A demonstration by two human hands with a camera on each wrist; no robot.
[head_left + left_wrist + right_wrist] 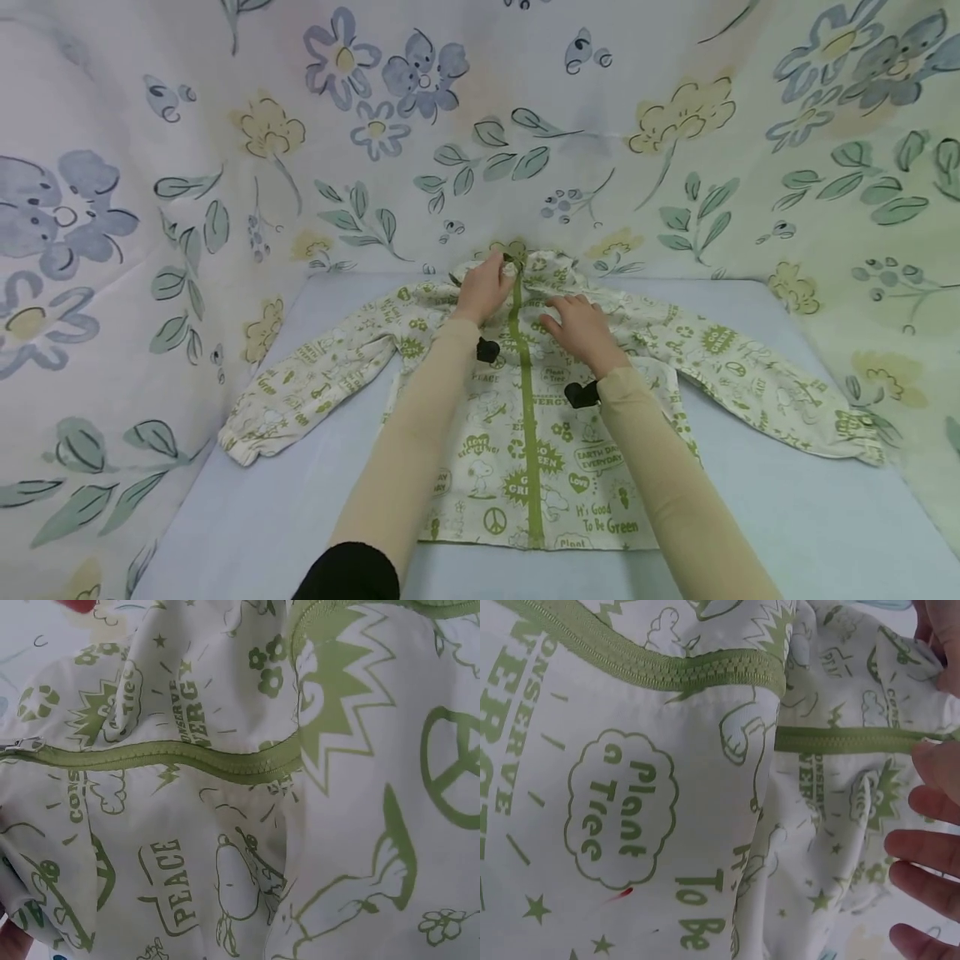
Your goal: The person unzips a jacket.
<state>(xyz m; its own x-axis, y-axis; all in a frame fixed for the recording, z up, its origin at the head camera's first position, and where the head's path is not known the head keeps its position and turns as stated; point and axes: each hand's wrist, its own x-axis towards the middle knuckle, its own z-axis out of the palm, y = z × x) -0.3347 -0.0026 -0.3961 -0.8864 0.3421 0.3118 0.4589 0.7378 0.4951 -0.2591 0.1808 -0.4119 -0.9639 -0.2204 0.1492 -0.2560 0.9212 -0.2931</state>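
A white zip-up jacket (480, 417) with green lettering and cartoon prints lies spread face up, its green zipper (527, 417) closed down the middle. At the collar my left hand (483, 292) grips the fabric beside the top of the zipper. In the left wrist view a metal zipper pull (24, 745) shows at the left edge. My right hand (581, 329) hovers over the upper chest on the other side of the zipper. Its fingers (926, 851) are spread and loosely bent, holding nothing. In the right wrist view a fold of the jacket covers part of the zipper.
The jacket's sleeves (322, 371) stretch out to both sides on a white table (292, 508). Behind and at the sides hangs a floral cloth (480, 108), close to the collar. Small black wrist cameras (582, 394) sit beneath both wrists.
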